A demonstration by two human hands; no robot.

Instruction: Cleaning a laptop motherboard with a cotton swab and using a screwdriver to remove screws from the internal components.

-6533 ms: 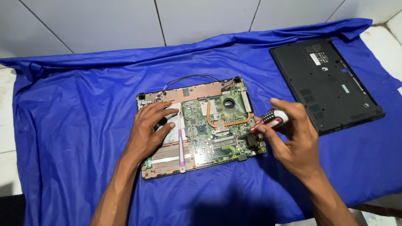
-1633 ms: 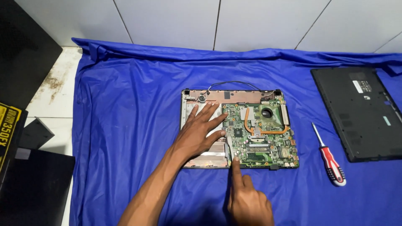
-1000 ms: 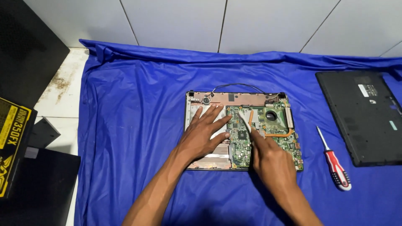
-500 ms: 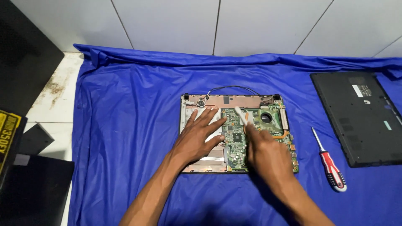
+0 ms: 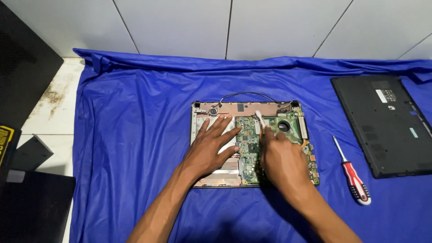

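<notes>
An opened laptop base point(image 5: 243, 108) lies on the blue cloth, its green motherboard point(image 5: 249, 137) and round fan point(image 5: 284, 126) exposed. My left hand point(image 5: 210, 146) rests flat on the left part of the base with its fingers spread. My right hand point(image 5: 279, 157) lies over the motherboard, and its fingertips pinch a white flat cable point(image 5: 258, 117) that sticks up near the fan. A red-handled screwdriver point(image 5: 354, 176) lies loose on the cloth to the right of the base.
A black laptop bottom cover point(image 5: 382, 123) lies at the right on the blue cloth point(image 5: 135, 135). Dark boxes and a black panel point(image 5: 31, 198) sit at the left on the white tiled floor. A thin black wire point(image 5: 245, 94) loops behind the base.
My right hand has set the screwdriver down on the cloth, come onto the motherboard and slid up to the white cable. My left hand has stayed flat on the base.
</notes>
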